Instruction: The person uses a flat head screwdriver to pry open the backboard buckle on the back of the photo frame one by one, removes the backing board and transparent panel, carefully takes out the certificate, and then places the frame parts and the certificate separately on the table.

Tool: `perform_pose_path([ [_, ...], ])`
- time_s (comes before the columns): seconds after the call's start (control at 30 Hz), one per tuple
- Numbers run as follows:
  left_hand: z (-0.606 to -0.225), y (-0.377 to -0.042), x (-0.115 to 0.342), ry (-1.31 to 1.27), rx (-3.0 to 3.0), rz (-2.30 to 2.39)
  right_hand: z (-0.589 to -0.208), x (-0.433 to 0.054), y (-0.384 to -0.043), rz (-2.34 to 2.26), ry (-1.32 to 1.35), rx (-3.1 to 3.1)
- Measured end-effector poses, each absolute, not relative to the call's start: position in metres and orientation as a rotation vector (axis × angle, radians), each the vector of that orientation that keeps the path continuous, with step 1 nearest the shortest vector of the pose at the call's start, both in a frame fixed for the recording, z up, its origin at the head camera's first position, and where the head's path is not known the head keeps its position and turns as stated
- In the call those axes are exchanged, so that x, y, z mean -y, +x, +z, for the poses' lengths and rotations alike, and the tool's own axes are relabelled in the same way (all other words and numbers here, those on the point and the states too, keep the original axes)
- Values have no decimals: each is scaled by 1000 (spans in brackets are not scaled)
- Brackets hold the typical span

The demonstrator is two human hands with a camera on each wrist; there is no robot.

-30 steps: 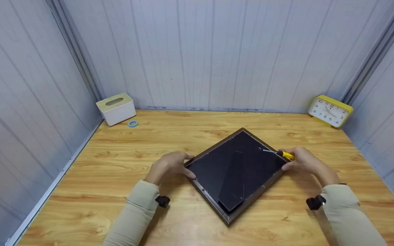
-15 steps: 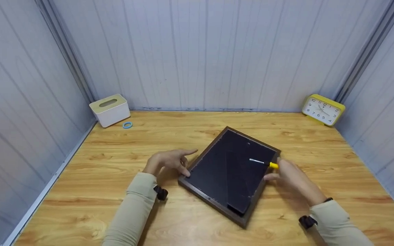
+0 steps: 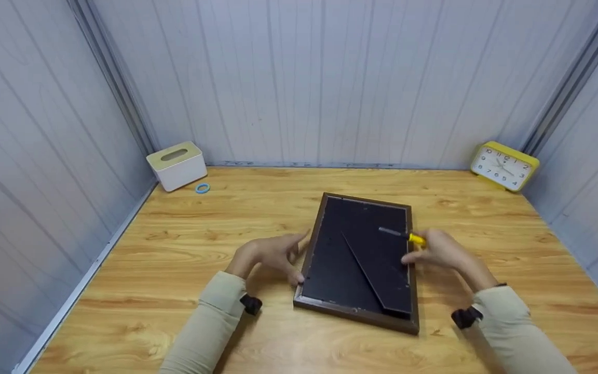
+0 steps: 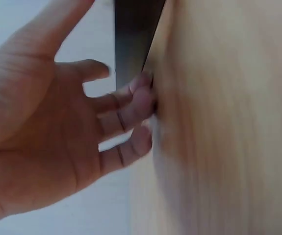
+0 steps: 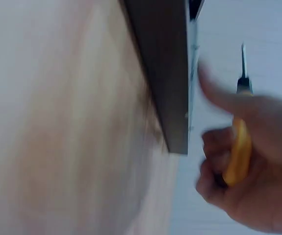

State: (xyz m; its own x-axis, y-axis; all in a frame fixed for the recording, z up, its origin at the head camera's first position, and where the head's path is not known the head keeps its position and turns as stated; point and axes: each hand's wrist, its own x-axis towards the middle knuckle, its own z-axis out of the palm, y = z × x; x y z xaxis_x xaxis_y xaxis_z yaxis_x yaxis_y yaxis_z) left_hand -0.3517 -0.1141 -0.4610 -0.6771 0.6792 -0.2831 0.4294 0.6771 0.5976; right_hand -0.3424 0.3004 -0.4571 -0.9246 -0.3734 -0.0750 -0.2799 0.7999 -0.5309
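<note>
A dark wooden picture frame (image 3: 348,310) lies back side up on the table, turned slightly. Its black backing board (image 3: 336,270) carries a tapered stand leg (image 3: 390,280). My left hand (image 3: 274,253) is at the frame's left side, thumb on the rim near the lower corner. In the left wrist view, the curled fingertips (image 4: 143,100) meet the frame's lower edge. My right hand (image 3: 442,251) holds a screwdriver with a yellow handle (image 5: 240,156) against its palm. The metal shaft (image 3: 391,231) points left over the backing, and the right thumb reaches onto the frame's right side.
A white tissue box (image 3: 179,169) with a wooden lid stands at the back left, a small blue ring (image 3: 202,188) beside it. A yellow alarm clock (image 3: 504,166) sits at the back right. Panel walls close off the wooden table (image 3: 216,213) on three sides.
The frame has turned counterclockwise from a diamond-like slant to nearly upright in view. Both hands have shifted along its edges; the screwdriver has stayed in the right hand.
</note>
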Motion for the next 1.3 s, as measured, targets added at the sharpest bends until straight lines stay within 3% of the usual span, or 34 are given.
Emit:
perform_pose_path([
  [0.13,-462,-358,114,860,-2453,662,-459,-300,-330,-847,-594,-2675],
  [0.5,-462,-337,81,724,-2482,495,-463,-326,-358,-984,-654,-2634],
  [0.9,-461,-347,77,746,-2426,482,-464,-327,-360,-1003,-731,-2634],
  [1.17,-465,-347,79,751,-2414,559,-450,-310,-341,-943,-669,-2747],
  [1.3,-464,-346,79,752,-2411,579,-441,-290,-324,-1008,-783,-2663],
])
